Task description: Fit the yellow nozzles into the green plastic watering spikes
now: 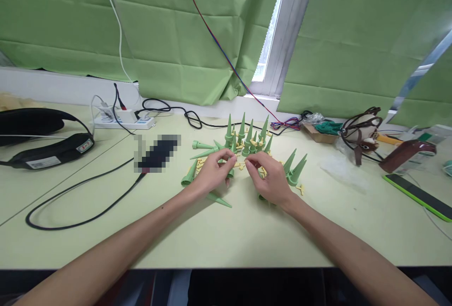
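My left hand [213, 170] and my right hand [270, 180] face each other low over the table, fingertips pinched. Between them is a small yellow plastic piece [240, 165], with its ends at the fingertips of both hands. Just beyond, several green plastic spikes [249, 132] stand upright with their points up. Other green spikes lie on their sides, one below my left hand [219, 199] and one to its left [189, 174]. More yellow pieces [200, 163] are scattered among the spikes, and one [300, 189] lies right of my right hand. My palms hide part of the pile.
A black cable [84, 227] loops across the left of the table [226, 240], near a pixelated dark object [158, 153]. Behind stands a white power strip [123, 121]. A green-edged phone [418, 197], a brown glossy object [407, 155] and clear plastic film [342, 172] lie on the right.
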